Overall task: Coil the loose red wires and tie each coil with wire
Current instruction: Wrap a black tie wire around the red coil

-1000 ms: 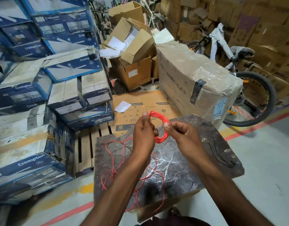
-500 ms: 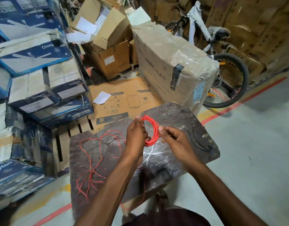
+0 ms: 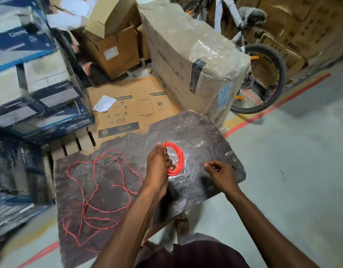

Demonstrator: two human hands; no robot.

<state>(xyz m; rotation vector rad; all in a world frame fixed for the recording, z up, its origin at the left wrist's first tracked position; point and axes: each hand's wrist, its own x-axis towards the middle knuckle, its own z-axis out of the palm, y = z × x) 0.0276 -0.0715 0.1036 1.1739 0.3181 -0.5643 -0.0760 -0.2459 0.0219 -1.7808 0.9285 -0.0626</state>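
One coil of red wire [image 3: 180,157] has been formed and is gripped at its left side by the left hand [image 3: 159,163], fingers curled round the bundled turns, above the far-right part of the stone slab [image 3: 195,130]. No tie is seen on this coil, so the binding step is judged not yet done. The right hand [image 3: 222,174] is positioned to the right of the coil, apart from it, with fingers curled and thumb against forefinger just near the thin dark wires [image 3: 212,152] lying on the slab; one of these is possibly being pinched, but this cannot be told. A further quantity of loose red wire [image 3: 97,182] is spread in open loops across the left and near part of the slab and remains to be coiled and tied. How many separate lengths are present cannot be counted. The loose wire's right part is hidden behind the left forearm, so any link to the held coil cannot be confirmed.
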